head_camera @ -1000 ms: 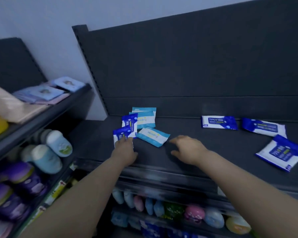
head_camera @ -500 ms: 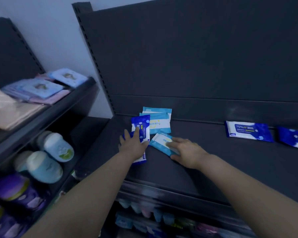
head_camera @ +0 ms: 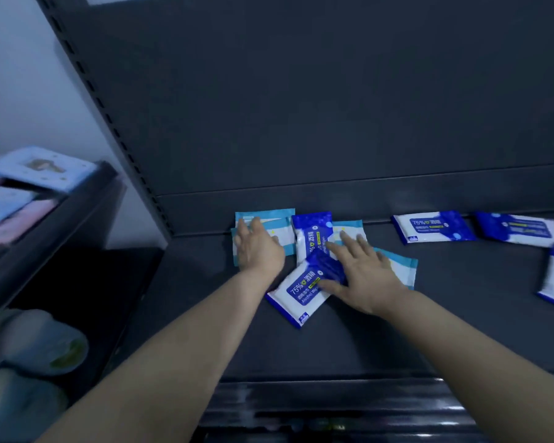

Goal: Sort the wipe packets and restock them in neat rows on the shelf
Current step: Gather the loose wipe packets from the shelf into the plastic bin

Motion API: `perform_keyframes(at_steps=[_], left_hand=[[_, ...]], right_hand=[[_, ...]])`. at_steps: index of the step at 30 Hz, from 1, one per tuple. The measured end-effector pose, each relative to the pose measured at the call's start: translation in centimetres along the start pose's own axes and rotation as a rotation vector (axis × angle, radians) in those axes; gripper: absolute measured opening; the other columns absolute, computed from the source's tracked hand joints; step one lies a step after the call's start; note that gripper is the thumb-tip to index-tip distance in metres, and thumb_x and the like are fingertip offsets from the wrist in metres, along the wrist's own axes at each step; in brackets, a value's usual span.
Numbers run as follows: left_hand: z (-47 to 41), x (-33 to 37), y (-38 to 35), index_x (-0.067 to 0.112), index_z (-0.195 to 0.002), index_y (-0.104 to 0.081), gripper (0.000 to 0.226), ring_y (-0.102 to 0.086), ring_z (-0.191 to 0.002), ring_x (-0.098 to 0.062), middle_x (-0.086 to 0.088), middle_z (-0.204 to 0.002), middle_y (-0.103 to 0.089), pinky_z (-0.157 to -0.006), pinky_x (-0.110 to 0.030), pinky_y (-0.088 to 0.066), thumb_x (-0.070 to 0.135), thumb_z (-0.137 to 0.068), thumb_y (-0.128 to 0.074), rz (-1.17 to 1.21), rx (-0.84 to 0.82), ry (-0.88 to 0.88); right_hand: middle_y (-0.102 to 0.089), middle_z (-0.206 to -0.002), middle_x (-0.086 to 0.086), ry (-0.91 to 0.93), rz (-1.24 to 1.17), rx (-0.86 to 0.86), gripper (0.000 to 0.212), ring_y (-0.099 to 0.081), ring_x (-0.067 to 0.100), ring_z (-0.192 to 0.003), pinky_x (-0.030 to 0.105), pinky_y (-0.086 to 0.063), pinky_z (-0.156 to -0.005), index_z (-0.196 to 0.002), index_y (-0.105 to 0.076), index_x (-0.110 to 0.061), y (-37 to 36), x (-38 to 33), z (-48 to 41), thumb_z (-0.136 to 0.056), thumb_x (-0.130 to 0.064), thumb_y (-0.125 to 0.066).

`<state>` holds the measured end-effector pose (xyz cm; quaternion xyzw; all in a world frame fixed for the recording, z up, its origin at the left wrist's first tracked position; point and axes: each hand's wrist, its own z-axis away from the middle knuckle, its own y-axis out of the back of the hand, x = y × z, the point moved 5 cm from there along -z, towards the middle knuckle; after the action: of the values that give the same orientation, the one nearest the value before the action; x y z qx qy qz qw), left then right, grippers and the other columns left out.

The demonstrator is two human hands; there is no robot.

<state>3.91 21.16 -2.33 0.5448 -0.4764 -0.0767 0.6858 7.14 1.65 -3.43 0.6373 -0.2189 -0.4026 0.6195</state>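
Two kinds of wipe packets are mixed up in one small pile at the back left of the shelf (head_camera: 397,340). The left hand (head_camera: 258,252) lies flat with straight fingers on the light blue stack (head_camera: 283,231), close to the back wall (head_camera: 301,123). The right hand (head_camera: 363,276) is flat too, with its fingers spread. It presses on the crooked dark blue packet (head_camera: 298,297) and covers part of the loose light blue packets (head_camera: 403,266). Neither hand is gripping anything. The upright dark blue packet (head_camera: 312,235) sits between the hands, and its lower end is tucked under the crooked one. The far dark blue packets (head_camera: 434,227) lie well apart on the right. The packets look smooth and slippery, so I think a push with a flat hand could go wrong. The packet on top may drag the one under it along, and the two colours would get more mixed, not less. The crooked packet has a corner pointing toward the front edge (head_camera: 333,383). A hard pull that way might slide it off and drop it. The left stack may also fan out if the hand slides instead of lifting. Both kinds are blue and the light is dim, so one could easily land in the wrong row.
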Motion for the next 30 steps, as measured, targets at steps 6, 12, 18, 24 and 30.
perform_keyframes(at_steps=[6,12,18,24,30], left_hand=[[-2.1,-1.5,-0.5,0.034,-0.147,-0.033,0.054,-0.026,-0.135,-0.036,-0.006,-0.158,-0.016,-0.109,-0.037,-0.030,0.041,-0.096,-0.048,-0.189,-0.254,-0.067],[-1.1,-0.2,-0.9,0.032,-0.136,-0.051,0.044,-0.036,-0.128,-0.029,-0.004,-0.144,-0.039,-0.106,-0.035,-0.037,0.044,-0.094,-0.052,-0.257,-0.245,-0.273],[-1.4,-0.4,-2.3,0.019,-0.154,-0.016,0.102,-0.025,-0.138,-0.030,-0.005,-0.154,-0.026,-0.110,-0.038,-0.030,0.068,-0.076,-0.062,-0.309,-0.391,-0.187],[-0.2,2.1,-2.8,0.019,-0.134,-0.044,0.098,-0.037,-0.128,-0.028,-0.006,-0.137,-0.043,-0.099,-0.040,-0.039,0.081,-0.060,-0.064,-0.467,-0.355,-0.194],[3.4,5.9,-5.8,0.020,-0.124,-0.045,0.098,-0.060,-0.109,-0.019,0.002,-0.122,-0.059,-0.092,-0.039,-0.052,0.055,-0.043,-0.087,0.252,-0.629,-0.078]], right_hand=[[0.015,-0.160,-0.009,-0.001,0.039,-0.111,0.080,0.012,0.025,-0.147,0.054,0.000,-0.118,-0.149,-0.010,-0.047,-1.9,-1.8,-0.8,-0.081,-0.079,-0.038],[-0.035,-0.143,-0.004,-0.173,0.057,0.065,0.056,-0.038,0.023,-0.129,0.047,-0.034,-0.104,-0.127,-0.044,-0.028,0.4,1.1,0.1,-0.083,-0.063,-0.050],[0.002,-0.161,-0.004,-0.250,0.091,-0.041,0.101,0.004,0.034,-0.147,0.061,-0.012,-0.112,-0.150,-0.006,-0.042,-0.1,2.1,0.9,-0.067,-0.091,-0.035],[0.002,-0.161,0.005,-0.407,0.028,-0.042,0.089,-0.003,0.040,-0.145,0.058,-0.019,-0.114,-0.150,-0.001,-0.043,-0.8,4.8,2.4,-0.078,-0.083,-0.034],[-0.008,-0.161,0.003,-0.395,-0.017,-0.003,0.055,-0.011,0.035,-0.146,0.049,-0.026,-0.113,-0.150,-0.015,-0.039,0.1,7.0,3.6,-0.099,-0.047,-0.035]])
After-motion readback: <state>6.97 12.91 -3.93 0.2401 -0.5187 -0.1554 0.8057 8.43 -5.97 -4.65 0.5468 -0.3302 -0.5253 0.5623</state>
